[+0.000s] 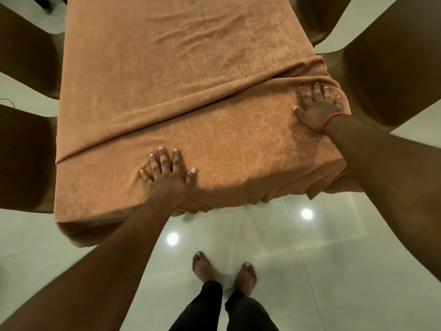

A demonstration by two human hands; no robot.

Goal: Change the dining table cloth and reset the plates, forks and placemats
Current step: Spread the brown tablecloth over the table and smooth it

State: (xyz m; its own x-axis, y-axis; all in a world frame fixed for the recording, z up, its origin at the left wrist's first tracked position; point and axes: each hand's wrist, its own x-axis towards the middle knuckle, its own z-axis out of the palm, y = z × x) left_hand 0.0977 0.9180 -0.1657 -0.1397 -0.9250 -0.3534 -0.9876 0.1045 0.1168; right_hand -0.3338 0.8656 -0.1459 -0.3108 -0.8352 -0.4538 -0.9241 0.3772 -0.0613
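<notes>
The orange-brown, towel-like table cloth lies spread over the whole long dining table and hangs down at the near end and at the sides. One long fold crosses it diagonally in the near part, and some small wrinkles show further away. The left hand lies flat on the cloth near the near edge, fingers straight and spread, grasping nothing. The right hand presses flat near the right corner, its fingers also extended, just below where the fold bunches up.

I judge that the step in hand is smoothing the new cloth. The next move probably calls for pushing the fold outward toward the edges, and for evening the overhang at the corner.

Brown chairs stand on both sides, on the pale glossy tiled floor.

No plates, forks or placemats are visible. The far end of the table is cut off, and the table itself is hidden under the cloth.
</notes>
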